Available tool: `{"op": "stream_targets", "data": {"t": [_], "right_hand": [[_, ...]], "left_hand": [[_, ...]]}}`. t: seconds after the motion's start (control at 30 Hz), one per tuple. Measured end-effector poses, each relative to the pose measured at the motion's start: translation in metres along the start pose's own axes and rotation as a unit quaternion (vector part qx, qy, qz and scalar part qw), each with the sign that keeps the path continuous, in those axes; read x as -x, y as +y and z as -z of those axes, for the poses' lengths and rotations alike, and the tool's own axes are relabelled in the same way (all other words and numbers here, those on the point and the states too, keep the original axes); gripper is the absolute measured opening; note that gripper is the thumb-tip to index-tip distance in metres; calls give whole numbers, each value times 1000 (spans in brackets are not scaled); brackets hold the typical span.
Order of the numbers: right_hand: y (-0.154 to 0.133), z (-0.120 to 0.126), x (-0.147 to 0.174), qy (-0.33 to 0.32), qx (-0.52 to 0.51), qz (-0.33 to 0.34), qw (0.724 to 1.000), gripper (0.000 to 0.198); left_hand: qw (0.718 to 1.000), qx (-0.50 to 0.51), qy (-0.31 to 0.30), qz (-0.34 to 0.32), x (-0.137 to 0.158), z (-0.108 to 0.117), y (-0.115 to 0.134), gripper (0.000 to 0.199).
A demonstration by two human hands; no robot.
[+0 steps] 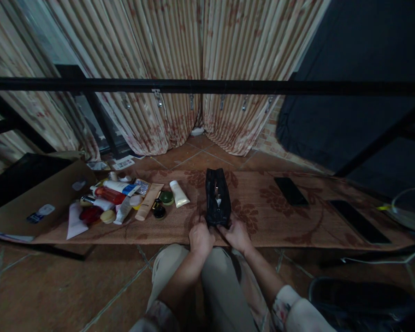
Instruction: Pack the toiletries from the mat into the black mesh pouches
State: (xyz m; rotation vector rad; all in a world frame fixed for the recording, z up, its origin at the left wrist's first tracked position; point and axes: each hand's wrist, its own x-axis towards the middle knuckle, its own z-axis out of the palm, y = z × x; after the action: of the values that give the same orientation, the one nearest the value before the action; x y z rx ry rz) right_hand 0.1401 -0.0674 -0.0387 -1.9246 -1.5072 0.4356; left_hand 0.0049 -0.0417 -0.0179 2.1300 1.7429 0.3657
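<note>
A black zip pouch [218, 203] stands lengthwise on the cloth-covered bench in front of me, its zip running along the top with something small and light showing at the middle. My left hand [201, 237] is closed at the pouch's near left corner. At the near right corner, my right hand [235, 234] grips with thumb and fingers. The fingertips of both hands are partly hidden against the pouch. Just left of it lies a cream tube with a white cap [180, 193]. The pouch's contents cannot be seen.
Several cosmetics lie heaped on the left, among them a beige tube [148, 203] and a pink tube [76, 221], beside a cardboard box [55, 193]. Two dark phone-like slabs [291, 191] lie on the right. A black rail [207, 86] crosses beyond the bench.
</note>
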Motion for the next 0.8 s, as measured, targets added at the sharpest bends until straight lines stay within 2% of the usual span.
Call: {"op": "stream_targets", "data": {"t": [0.67,0.8], "right_hand": [[-1,1,0,2,-2,-3,1000,36],[-1,1,0,1,-7,-3,1000,36]], "left_hand": [[1000,1,-16,5,-1,1,-1,28],[1000,-1,-4,0,-1,-1,-1,29]]}}
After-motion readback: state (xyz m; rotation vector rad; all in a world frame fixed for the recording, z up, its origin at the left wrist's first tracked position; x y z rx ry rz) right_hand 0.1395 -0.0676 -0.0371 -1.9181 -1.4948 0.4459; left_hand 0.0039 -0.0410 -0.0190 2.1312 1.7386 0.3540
